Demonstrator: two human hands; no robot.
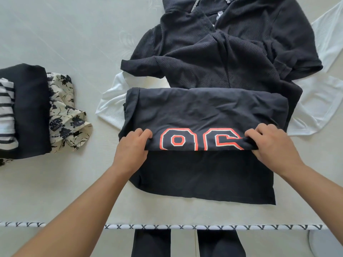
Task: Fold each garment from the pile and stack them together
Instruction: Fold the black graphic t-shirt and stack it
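A black T-shirt [204, 112] with orange-and-white numerals lies in front of me, partly folded over itself. My left hand [132, 145] pinches the left end of the folded edge. My right hand [272, 143] grips the right end of that same edge. Behind it lies the pile: a black ribbed garment [232, 49] spread over a white garment [319, 101]. At the left stands a stack of folded clothes [31, 112], with a black piece on top, a striped one at its left and a cream floral one at its right.
The pale tablecloth [65, 34] covers the table; its near edge has a white trim with black marks [185, 227]. Below the edge show my dark trouser legs [152, 243] and the floor.
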